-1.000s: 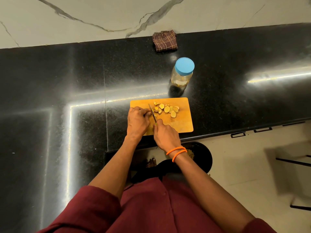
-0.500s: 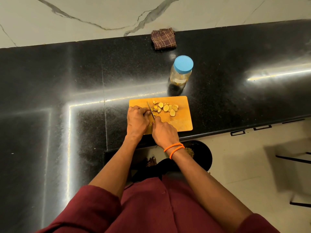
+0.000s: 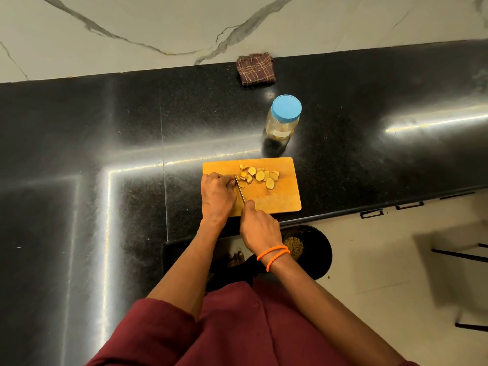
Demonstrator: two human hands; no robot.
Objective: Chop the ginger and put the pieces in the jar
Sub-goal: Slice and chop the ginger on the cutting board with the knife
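The cutting board point(image 3: 274, 199) lies flat on the black bench point(image 3: 105, 143), close to the front edge. This placement appears chosen to keep both forearms at a short reach over the work.

**Left hand.** The left hand point(image 3: 217, 194) rests on the board's left part with fingers curled down toward the blade. The uncut ginger is presumably pinned beneath these fingers, but the hand hides it, so the state of this grip cannot be told from this view. The curled posture likely serves to keep the fingertips behind the cutting line.

**Right hand.** The right hand point(image 3: 260, 228) sits at the board's near edge, its grip closed around the handle of the knife point(image 3: 240, 191). The blade runs away from the body, just beside the left fingers, so that each stroke would fall next to the holding hand.

**Cut material.** The ginger slices point(image 3: 260, 176) lie in a loose cluster on the board, to the right of the blade. This keeps finished pieces apart from the cutting zone.

**Receiving vessel.** The jar point(image 3: 282, 120) stands upright on the bench just beyond the board's far edge, near the slices. Its blue lid point(image 3: 286, 107) is on, so it must be opened before transfer.

**Other items.** A folded checked cloth point(image 3: 255, 68) lies on the bench at the wall, well apart from the work. A dark bin point(image 3: 317, 249) stands on the floor below the bench edge.

**Status.** Judged from this layout, chopping is under way; transfer has not begun.
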